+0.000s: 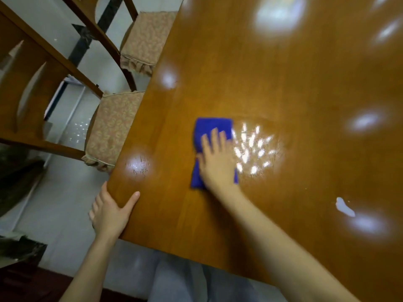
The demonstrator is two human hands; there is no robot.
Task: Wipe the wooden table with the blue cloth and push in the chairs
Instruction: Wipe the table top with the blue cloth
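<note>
Shiny wooden table (283,83) fills the view, and the blue cloth (212,127) lies flat near its middle. The right hand (218,164) presses on it with straight fingers. The left hand (111,212) grips the table corner at seven o'clock. The cloth is a folded strip, long side running six to twelve o'clock. Best to press with a flat palm, sweep sideways, and reach the white smear (344,207) at four o'clock.

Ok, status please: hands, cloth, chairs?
Right hand flat on cloth. Left hand grips table edge. Near chair and far chair not pushed in.
</note>
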